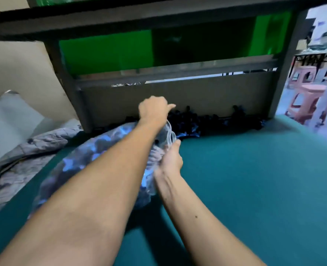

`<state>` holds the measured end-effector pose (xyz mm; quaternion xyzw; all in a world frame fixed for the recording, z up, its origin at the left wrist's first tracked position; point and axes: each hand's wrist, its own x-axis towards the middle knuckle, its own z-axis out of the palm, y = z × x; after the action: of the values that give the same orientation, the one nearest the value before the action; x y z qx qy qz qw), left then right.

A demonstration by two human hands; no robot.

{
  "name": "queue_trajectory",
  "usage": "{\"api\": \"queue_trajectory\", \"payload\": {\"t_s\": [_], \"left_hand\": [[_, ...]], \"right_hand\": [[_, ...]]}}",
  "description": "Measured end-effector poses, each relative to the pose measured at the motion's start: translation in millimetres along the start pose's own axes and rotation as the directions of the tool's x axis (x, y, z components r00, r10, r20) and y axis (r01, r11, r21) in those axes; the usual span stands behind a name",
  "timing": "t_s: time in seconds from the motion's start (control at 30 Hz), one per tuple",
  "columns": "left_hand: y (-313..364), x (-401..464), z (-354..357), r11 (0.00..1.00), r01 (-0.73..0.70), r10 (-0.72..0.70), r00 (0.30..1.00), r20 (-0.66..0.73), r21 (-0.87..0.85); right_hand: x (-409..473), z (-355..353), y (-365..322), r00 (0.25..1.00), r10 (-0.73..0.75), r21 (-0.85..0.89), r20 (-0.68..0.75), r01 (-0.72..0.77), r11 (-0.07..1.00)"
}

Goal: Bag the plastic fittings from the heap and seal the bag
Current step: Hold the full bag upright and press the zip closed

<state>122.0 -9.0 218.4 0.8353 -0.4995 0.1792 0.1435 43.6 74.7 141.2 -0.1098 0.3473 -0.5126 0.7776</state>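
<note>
Clear plastic bag (93,150), bulging with dark fittings, lies on the teal table (255,179) left of the heap (207,120) (neck gathered, unsealed): right hand (171,162) pinches it, left hand (153,110) fists the twisted end, and a slipped grip could spill fittings.

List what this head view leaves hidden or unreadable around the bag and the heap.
- Bag: middle covered by the left forearm; fill level unclear.
- Bag mouth: bunched between left hand and right hand; sealed or not, unreadable.
- Heap: motion-blurred, single fittings indistinguishable.
</note>
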Motion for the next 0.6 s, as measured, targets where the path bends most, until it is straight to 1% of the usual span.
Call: {"api": "queue_trajectory", "payload": {"t_s": [0.07,0.1,0.17,0.23,0.37,0.5,0.6], "left_hand": [[1.9,-22.0,47.1,1.0,0.031,-0.031,0.998,0.062,-0.003],[9.5,-29.1,64.7,0.999,0.035,-0.035,0.996,0.085,-0.005],[28.0,-35.6,84.8,1.0,0.013,-0.012,0.993,0.114,-0.005],[38.7,-38.8,92.2,1.0,0.022,-0.022,0.99,0.139,-0.002],[33.5,-49.3,105.8,0.995,0.101,-0.095,0.975,0.202,-0.02],[28.0,-58.6,114.2,0.997,0.025,-0.039,0.979,0.202,0.072],[11.1,-64.4,118.9,0.991,-0.029,0.003,0.981,0.195,0.133]], "right_hand": [[12.7,-20.3,14.0,0.998,0.052,0.047,-0.031,-0.05,0.998],[21.2,-27.1,15.8,0.998,0.058,0.042,-0.036,-0.057,0.997],[36.8,-33.8,14.5,0.996,0.067,-0.077,-0.056,-0.071,0.994],[47.9,-37.9,13.2,0.995,0.08,-0.194,-0.061,-0.09,0.977],[60.4,-48.5,13.2,0.989,0.095,-0.196,-0.11,-0.115,0.974],[65.3,-51.4,24.4,0.989,0.091,-0.2,-0.118,-0.113,0.973],[59.0,-53.5,41.8,0.979,0.189,-0.175,-0.071,-0.199,0.964]]}}
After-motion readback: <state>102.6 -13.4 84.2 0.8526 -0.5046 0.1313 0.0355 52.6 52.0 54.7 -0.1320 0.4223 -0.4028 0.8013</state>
